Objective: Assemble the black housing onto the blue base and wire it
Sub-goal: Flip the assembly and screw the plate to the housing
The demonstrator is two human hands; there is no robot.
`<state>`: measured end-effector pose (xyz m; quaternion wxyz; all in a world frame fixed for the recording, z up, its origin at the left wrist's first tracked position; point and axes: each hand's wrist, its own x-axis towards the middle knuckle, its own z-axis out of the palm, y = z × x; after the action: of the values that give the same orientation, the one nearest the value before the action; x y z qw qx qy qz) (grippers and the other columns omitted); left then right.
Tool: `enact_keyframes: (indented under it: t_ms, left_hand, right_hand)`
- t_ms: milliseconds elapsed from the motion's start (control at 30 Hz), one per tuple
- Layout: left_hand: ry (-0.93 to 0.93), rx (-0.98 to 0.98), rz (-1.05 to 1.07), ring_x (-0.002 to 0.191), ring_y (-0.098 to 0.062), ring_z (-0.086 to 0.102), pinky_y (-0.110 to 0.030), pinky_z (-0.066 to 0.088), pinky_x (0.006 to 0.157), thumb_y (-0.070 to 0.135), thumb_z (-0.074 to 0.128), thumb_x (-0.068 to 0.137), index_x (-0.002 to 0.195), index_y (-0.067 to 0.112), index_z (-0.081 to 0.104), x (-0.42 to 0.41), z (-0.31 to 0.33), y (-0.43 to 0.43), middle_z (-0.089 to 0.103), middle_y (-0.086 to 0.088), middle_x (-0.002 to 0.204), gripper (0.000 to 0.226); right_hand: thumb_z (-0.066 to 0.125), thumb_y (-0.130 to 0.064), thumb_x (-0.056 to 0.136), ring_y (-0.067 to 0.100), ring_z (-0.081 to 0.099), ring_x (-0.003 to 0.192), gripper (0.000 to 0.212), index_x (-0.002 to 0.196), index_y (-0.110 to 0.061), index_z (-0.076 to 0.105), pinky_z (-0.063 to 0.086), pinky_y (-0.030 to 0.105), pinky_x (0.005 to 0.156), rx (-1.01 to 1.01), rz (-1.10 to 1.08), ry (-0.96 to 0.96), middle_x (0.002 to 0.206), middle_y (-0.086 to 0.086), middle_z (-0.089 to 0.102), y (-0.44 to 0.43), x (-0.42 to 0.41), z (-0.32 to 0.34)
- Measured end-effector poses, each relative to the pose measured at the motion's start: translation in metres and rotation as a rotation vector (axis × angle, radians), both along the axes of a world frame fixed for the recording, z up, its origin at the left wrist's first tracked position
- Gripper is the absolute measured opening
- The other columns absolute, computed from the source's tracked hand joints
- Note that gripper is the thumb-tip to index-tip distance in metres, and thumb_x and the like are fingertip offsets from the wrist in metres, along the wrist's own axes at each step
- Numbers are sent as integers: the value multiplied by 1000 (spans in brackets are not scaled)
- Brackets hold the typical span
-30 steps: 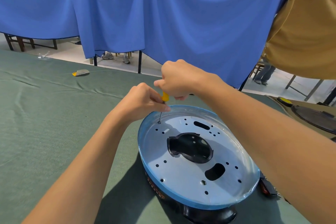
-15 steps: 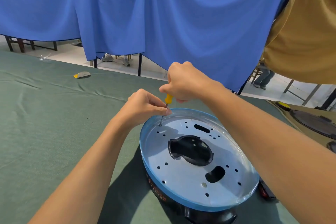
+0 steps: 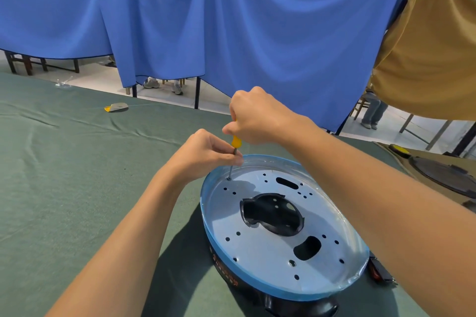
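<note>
Gripping yellow screwdriver (image 3: 235, 142) handle from above, right hand (image 3: 257, 116) is fisted; left hand (image 3: 206, 154) pinches shaft w/ fingertips. Tip sits in hole at far-left edge of blue base (image 3: 280, 229), which rests atop black housing (image 3: 296, 304) on green cloth (image 3: 64, 175).

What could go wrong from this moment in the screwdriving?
The screwdriver stands tilted, its tip at a hole near the rim of the blue base; it could slip and scratch the plate. The left hand pinches the shaft low down, so a slip might jab its fingers. The right hand pressing near the edge might rock the assembly.
</note>
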<state>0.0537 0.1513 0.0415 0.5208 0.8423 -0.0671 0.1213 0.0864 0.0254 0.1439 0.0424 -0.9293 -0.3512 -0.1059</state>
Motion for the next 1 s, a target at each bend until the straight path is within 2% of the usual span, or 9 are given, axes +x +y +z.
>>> enact_keyframes:
  t_ms: [133,200,300,433,533,633,733,900,1000]
  left_hand:
    - [-9,21,25,75,-16,49,-38,42,74,27,82,76,75,26,80,3,-4,-4,70,-26,90,2]
    - [15,35,1,79,-21,61,-45,50,84,26,80,79,76,24,81,3,-3,-2,75,-13,87,4]
    - [33,-1,-62,100,-5,69,-29,50,95,18,76,84,78,18,81,2,-4,2,77,8,84,9]
    - [32,-20,-106,101,2,67,-11,47,89,14,70,89,86,16,80,2,-5,3,78,5,91,10]
    - [58,-5,-144,98,4,68,-7,46,83,11,65,93,97,12,77,1,-3,3,77,2,99,13]
    - [53,24,-91,92,-3,68,-18,48,85,18,69,91,95,17,79,2,-3,-3,77,4,99,11]
    - [-10,-50,33,91,-12,70,-38,52,89,21,80,79,78,22,81,1,-6,-9,77,8,82,2]
    - [-1,-20,-40,105,-8,68,-37,48,102,18,74,86,82,17,81,2,-7,-4,77,9,81,9]
    - [11,-14,-98,110,-4,65,-29,46,105,14,68,91,86,14,80,4,-7,-1,77,6,87,13]
  right_hand:
    - [54,-18,90,17,28,58,38,65,-19,26,21,30,47,29,-92,-83,72,2,30,0,-4,-6]
    - [53,-22,92,17,28,56,39,65,-19,25,19,30,47,-23,-94,-136,70,2,31,-1,-7,-7]
    - [55,-32,92,18,36,59,34,68,-18,35,24,30,48,-100,-45,-131,73,2,39,0,-10,-4]
    - [63,-20,87,26,57,91,10,95,-16,58,47,34,61,-152,108,5,97,6,59,-2,-8,9]
    - [66,-20,86,27,58,89,14,81,-19,54,47,34,60,-129,97,17,88,5,52,-3,-6,11]
    - [61,-20,89,22,48,63,30,68,-16,40,34,30,49,-75,-6,-23,76,3,40,-2,-4,5]
    - [53,-13,90,18,35,56,34,66,-17,31,24,29,46,-25,-66,-81,73,3,33,0,-5,-2]
    - [51,-18,93,17,29,56,38,64,-19,26,20,29,47,-59,-62,-174,69,2,31,0,-6,-6]
    - [59,-33,89,19,44,65,28,71,-18,43,36,31,51,-147,16,-58,77,3,42,-3,-5,3]
